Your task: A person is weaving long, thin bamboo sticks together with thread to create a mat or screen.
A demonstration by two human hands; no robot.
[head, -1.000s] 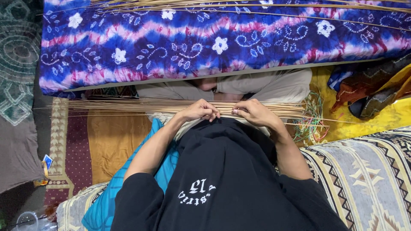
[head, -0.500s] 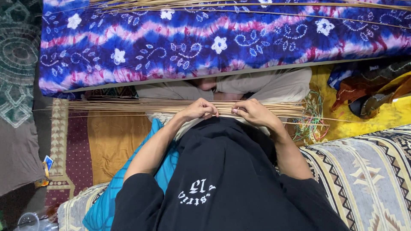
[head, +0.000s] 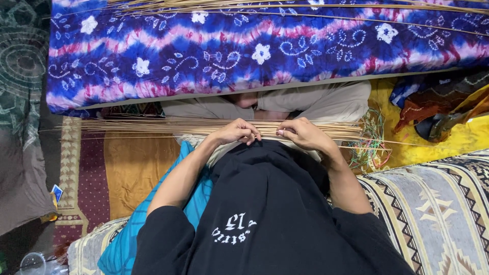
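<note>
View from above, looking down a person's own body: black shirt w/ white lettering fills the lower centre. Both bare forearms reach fwd to a long flat bundle of thin straw-coloured sticks [head: 153,126] lying across the lap, running left to right and sticking out well past both knees.

Left hand [head: 235,132]: curled narrow, fingers bent in and pinching at the sticks near the bundle's middle. Right hand [head: 304,133]: also curled, fingertips pressed onto the sticks just beside the left hand; the 2 hands nearly touch, thumbs toward each other. Exactly how many sticks each hand grips can't be told.

Legs in pale beige trousers [head: 326,102] fold under the bundle. Beyond the knees, a large blue, purple & pink tie-dye cloth w/ white flowers [head: 254,51] spans the top of the view; more loose sticks [head: 285,6] lie along its far edge.

Right of the bundle's end: a tangle of thin coloured bands [head: 374,145] on a yellow cloth [head: 448,147]. Lower right: striped patterned cushion [head: 438,214]. Left of the body: turquoise cloth [head: 127,244] over an orange & maroon mat [head: 127,168]. Far left: dark grey fabric, a small blue card [head: 56,193] at its edge.
</note>
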